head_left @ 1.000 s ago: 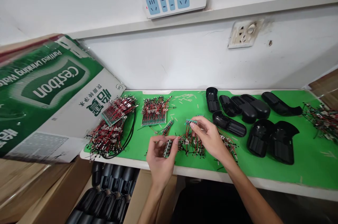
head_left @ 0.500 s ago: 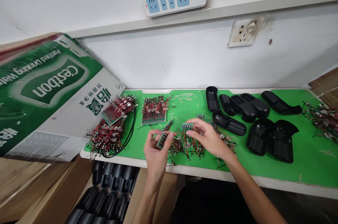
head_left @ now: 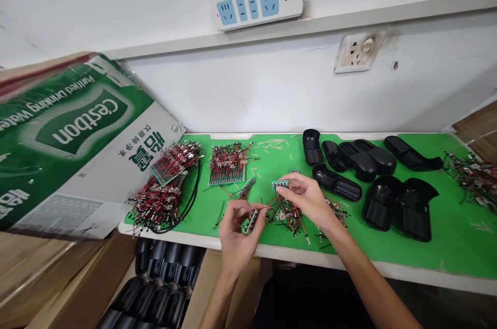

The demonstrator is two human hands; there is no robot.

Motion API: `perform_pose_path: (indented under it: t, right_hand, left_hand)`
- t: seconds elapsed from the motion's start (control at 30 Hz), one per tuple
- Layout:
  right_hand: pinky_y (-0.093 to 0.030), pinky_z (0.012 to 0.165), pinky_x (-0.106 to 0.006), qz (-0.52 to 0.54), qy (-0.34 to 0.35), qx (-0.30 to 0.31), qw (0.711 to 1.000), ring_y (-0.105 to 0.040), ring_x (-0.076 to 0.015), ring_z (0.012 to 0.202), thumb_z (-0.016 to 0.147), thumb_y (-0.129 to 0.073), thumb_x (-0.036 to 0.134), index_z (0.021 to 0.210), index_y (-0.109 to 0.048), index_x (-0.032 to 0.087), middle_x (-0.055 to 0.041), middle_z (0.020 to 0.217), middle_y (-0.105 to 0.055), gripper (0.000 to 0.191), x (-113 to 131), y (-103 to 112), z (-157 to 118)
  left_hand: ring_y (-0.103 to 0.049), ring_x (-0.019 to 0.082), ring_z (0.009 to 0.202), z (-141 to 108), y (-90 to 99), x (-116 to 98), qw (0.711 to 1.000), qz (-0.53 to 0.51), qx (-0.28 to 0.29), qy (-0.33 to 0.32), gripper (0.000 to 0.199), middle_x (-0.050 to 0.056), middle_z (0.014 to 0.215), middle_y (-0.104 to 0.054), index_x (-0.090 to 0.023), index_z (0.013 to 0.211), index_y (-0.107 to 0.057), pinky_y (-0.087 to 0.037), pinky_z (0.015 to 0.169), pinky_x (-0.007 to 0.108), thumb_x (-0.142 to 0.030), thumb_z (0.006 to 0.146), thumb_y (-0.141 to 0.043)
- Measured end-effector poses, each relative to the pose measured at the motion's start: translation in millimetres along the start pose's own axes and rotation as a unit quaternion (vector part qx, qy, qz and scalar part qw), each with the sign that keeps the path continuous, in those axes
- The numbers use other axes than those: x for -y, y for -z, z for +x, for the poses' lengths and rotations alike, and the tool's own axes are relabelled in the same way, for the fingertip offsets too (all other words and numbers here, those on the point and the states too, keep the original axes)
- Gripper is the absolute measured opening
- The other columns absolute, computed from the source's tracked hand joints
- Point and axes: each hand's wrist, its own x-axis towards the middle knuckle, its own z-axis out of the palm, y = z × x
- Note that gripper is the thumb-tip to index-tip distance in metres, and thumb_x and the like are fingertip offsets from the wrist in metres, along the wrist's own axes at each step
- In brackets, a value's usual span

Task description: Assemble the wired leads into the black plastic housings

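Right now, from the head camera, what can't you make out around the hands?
Head view:
Small green board in the left hand: partly hidden by its fingers.
Second green board at the right hand: markings too small to read.
Wire tangle: connections hidden by overlapping wires.
Black moulded parts below the bench: cut off by the lower edge.

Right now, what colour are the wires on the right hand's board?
Mostly red, some black; wires under the right hand, best in head view.

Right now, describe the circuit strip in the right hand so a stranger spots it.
On the green mat, find the wire tangle at centre. Above it, the right hand pinches a small circuit strip; the left hand holds a similar strip lower down.
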Motion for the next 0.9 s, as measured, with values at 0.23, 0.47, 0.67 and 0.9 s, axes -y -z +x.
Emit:
perform_pose_path:
  t: [0.23,0.47,0.67,0.9]
  right_hand:
    - [-0.03,0.052,-0.026,0.033,-0.063,0.016,0.997,-0.05,-0.0128,0.058,0.08,-0.082,0.052,0.103,-0.073,0.017,0.0007,0.069,-0.062,0.042,8,6,1]
    - [-0.032,0.054,-0.025,0.036,-0.062,0.056,0.996,-0.055,-0.0145,0.064,0.086,-0.077,0.051,0.102,-0.072,0.02,-0.0004,0.073,-0.064,0.035,8,10,2]
    - [-0.029,0.051,-0.025,0.015,-0.081,0.063,0.995,-0.051,-0.0129,0.058,0.083,-0.079,0.053,0.102,-0.072,0.018,-0.0018,0.073,-0.067,0.041,3,10,4]
    - [-0.036,0.054,-0.025,0.049,-0.092,0.09,0.991,-0.054,-0.0129,0.059,0.081,-0.082,0.053,0.102,-0.071,0.018,-0.0025,0.077,-0.071,0.042,8,14,3]
  left_hand:
    - [-0.075,0.016,0.084,10,9.6,3,0.998,-0.009,0.063,0.003,0.029,0.0,0.09,-0.077,-0.024,0.095,-0.048,-0.058,0.081,0.029,-0.027,0.087,-0.076]
    - [-0.074,0.019,0.097,28,16.0,1,0.996,0.029,0.081,-0.001,0.021,0.004,0.099,-0.076,-0.022,0.1,-0.058,-0.059,0.09,0.033,-0.032,0.089,-0.073]
    - [-0.074,0.016,0.089,31,8.0,-1,0.994,0.037,0.099,-0.038,0.023,0.002,0.091,-0.076,-0.023,0.104,-0.059,-0.059,0.087,0.03,-0.028,0.088,-0.075]
    - [-0.075,0.017,0.091,29,4.7,-3,0.977,0.067,0.19,-0.072,0.026,0.003,0.096,-0.078,-0.024,0.115,-0.057,-0.058,0.093,0.032,-0.025,0.092,-0.069]
